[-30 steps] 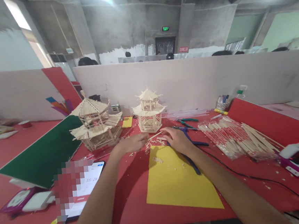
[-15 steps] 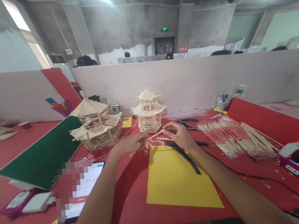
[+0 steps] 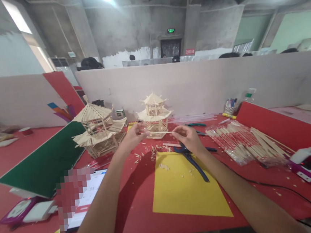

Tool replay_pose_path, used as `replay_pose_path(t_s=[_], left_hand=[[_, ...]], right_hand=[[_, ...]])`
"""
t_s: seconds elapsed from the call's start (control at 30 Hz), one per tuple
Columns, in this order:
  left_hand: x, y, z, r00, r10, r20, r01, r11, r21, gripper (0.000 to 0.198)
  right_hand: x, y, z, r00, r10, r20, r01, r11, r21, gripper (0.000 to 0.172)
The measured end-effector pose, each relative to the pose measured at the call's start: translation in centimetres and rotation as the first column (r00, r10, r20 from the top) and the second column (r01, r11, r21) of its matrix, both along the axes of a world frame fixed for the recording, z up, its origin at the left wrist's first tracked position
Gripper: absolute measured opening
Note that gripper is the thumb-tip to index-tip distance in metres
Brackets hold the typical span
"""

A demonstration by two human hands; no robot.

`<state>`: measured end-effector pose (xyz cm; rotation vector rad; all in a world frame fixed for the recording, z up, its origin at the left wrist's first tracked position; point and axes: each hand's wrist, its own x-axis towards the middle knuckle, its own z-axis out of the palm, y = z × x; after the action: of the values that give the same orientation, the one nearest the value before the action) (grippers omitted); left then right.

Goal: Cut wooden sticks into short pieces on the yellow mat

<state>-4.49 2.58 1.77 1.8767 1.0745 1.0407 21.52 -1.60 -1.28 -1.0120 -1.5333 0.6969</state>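
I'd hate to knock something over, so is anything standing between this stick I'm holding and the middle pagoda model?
Nothing visible does: the stick, held between your left hand and right hand, crosses directly in front of the middle pagoda model.

Both hands (image 3: 135,134) (image 3: 189,138) hold a stick (image 3: 161,132); pliers (image 3: 197,168) lie nearby.

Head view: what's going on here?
A thin stick is held nearly level, one end in the person's left-hand grip, the other in the right-hand grip, in front of the smaller pagoda. A larger pagoda stands to the left. Wood scraps lie on the red table; blue-handled pliers rest partly on a yellow sheet.
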Motion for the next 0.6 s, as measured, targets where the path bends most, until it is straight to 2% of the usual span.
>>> replay_pose_path(t_s=[0.07, 0.13, 0.2, 0.3, 0.37, 0.47, 0.6], left_hand=[[0.2, -0.1, -0.2, 0.999, -0.044, -0.021, 0.041, 0.993, -0.112, 0.051], [0.9, -0.4, -0.7, 0.989, -0.139, -0.055, 0.127, 0.974, -0.188, 0.05], [2.3, -0.9, -1.2, 0.975, -0.217, -0.036, 0.208, 0.962, -0.179, 0.046], [4.5, -1.7, -2.0, 0.947, -0.313, 0.075, 0.321, 0.931, -0.173, 0.048], [5.4, -2.0, -2.4, 0.938, -0.314, 0.146, 0.337, 0.926, -0.171, 0.048], [5.1, -1.4, -2.7, 0.963, -0.191, 0.188, 0.226, 0.956, -0.186, 0.043], [2.4, 0.6, -2.6, 0.967, 0.024, 0.255, 0.01, 0.991, -0.132, 0.042]], right_hand=[[0.0, 0.0, 0.0, 0.997, 0.019, -0.068, -0.02, 1.0, -0.016, 0.029], [-0.1, 0.0, 0.0, 0.993, 0.04, -0.113, -0.043, 0.999, -0.024, 0.029], [-0.3, 0.0, -0.1, 0.99, 0.053, -0.134, -0.057, 0.998, -0.027, 0.028], [-0.7, -0.1, -0.4, 0.988, 0.069, -0.136, -0.073, 0.997, -0.028, 0.027], [-0.9, -0.1, -0.6, 0.987, 0.078, -0.143, -0.083, 0.996, -0.027, 0.026], [-0.7, 0.1, -0.7, 0.98, 0.084, -0.183, -0.092, 0.995, -0.034, 0.025], [0.1, 0.4, -0.3, 0.966, 0.075, -0.248, -0.087, 0.995, -0.04, 0.026]])
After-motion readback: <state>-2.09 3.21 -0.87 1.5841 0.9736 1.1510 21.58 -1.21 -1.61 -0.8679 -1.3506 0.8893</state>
